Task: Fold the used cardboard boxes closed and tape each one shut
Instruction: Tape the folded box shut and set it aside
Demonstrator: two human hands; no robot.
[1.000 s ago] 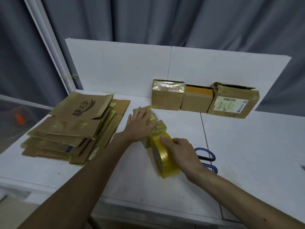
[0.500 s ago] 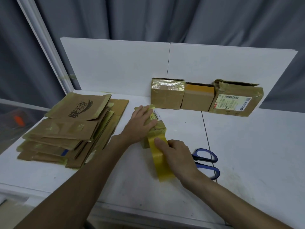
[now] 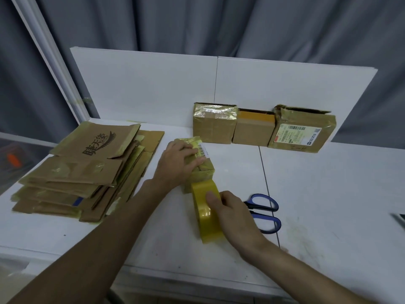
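A small brown cardboard box (image 3: 205, 172) with old yellowish tape and a barcode label lies in the middle of the white table. My left hand (image 3: 177, 164) presses flat on its top. My right hand (image 3: 232, 213) grips a roll of yellow tape (image 3: 207, 212) that stands on edge right against the box's near side. Whether a strip runs from the roll onto the box is hidden by my hands.
Three closed boxes (image 3: 254, 128) stand in a row against the white back panel. A stack of flattened cardboard boxes (image 3: 87, 172) lies at the left. Blue-handled scissors (image 3: 265, 212) lie just right of my right hand. The table edge (image 3: 153, 270) runs close in front.
The tape roll and my right hand have shifted slightly between frames, staying at the box's near side. My left hand has stayed on the box top.
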